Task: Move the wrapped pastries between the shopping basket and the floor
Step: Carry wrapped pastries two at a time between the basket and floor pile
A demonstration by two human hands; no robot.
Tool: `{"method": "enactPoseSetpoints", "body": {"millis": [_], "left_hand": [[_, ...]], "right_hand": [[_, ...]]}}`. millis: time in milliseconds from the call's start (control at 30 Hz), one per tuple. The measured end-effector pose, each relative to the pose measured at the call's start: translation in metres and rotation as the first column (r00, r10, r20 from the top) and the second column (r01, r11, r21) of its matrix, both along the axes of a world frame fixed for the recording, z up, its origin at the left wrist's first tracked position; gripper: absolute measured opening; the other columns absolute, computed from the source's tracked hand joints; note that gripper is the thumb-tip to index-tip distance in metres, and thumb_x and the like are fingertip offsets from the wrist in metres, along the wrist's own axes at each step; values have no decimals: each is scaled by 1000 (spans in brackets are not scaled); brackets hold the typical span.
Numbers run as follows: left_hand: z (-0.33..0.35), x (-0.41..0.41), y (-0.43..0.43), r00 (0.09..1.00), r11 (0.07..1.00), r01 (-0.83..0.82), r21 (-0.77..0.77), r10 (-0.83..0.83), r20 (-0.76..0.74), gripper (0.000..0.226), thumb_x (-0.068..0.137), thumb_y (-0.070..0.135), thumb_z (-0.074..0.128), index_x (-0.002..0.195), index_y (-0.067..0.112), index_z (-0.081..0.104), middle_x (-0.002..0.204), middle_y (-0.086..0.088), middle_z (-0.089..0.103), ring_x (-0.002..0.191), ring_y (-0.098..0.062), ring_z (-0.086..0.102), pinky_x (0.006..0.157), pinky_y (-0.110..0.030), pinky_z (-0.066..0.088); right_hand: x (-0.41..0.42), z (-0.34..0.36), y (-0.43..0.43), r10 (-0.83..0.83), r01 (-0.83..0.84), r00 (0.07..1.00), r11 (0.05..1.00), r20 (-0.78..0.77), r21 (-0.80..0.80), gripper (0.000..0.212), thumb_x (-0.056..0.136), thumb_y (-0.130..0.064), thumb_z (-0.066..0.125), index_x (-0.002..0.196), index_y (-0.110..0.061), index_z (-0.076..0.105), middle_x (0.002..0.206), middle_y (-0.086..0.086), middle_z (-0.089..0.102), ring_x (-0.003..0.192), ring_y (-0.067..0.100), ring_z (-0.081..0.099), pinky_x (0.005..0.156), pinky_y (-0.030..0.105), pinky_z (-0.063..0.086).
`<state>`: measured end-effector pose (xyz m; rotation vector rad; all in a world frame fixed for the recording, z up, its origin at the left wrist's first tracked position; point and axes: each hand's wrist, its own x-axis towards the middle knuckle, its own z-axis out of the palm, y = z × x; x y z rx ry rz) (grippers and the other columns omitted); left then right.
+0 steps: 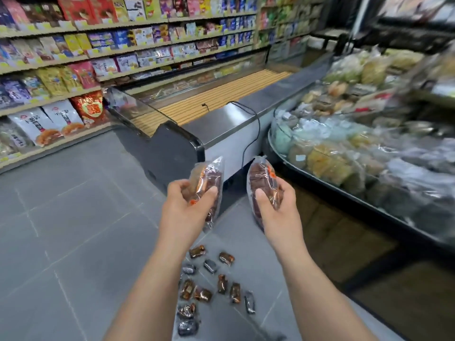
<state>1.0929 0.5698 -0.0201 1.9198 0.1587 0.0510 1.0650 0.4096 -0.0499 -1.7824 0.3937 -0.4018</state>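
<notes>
Wrapped pastry [208, 178] clamped in left grip [187, 205], second pastry [261, 179] in right grip [277, 210]; long axes toward 12 o'clock; floor pile [209, 284] at 6 o'clock.

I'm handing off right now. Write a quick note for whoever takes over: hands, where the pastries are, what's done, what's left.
Left hand: grips one wrapped pastry, held up above the floor.
Right hand: grips a second wrapped pastry, likewise raised.
Loose pastries: about eleven lie scattered on the floor, below and between the forearms.
Shopping basket: not in view.
Done: cannot tell how many have already been moved, or in which direction.
Left: find the basket, place the two held pastries, then deal with the scatter on the floor.
</notes>
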Motion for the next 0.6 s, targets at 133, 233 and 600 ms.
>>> {"method": "enactPoseSetpoints", "body": {"millis": [133, 233, 600], "left_hand": [[-2, -3, -53, 986, 985, 164, 52, -165, 16, 43, 79, 46, 69, 111, 28, 46, 93, 15, 56, 76, 5, 51, 62, -21, 37], [1, -15, -100, 946, 943, 321, 85, -323, 11, 42, 80, 44, 69, 110, 29, 44, 89, 18, 53, 73, 9, 49, 56, -11, 32], [2, -136, -276, 675, 672, 733, 104, -738, 19, 44, 77, 41, 73, 110, 29, 47, 99, 15, 59, 84, 3, 58, 60, -15, 40]], "right_hand": [[-32, -4, -47, -211, 211, 978, 978, 9, 3, 42, 87, -40, 59, 126, -37, 42, 128, -5, 52, 112, 9, 54, 91, 27, 43], [-64, -2, -84, -347, 347, 938, 938, 5, 14, 41, 87, -42, 58, 125, -41, 41, 128, -8, 52, 113, 8, 53, 97, 31, 45], [-249, 0, -207, -749, 749, 662, 661, -15, 36, 45, 89, -40, 59, 129, -36, 39, 126, -8, 50, 107, 6, 54, 82, 20, 45]]}}
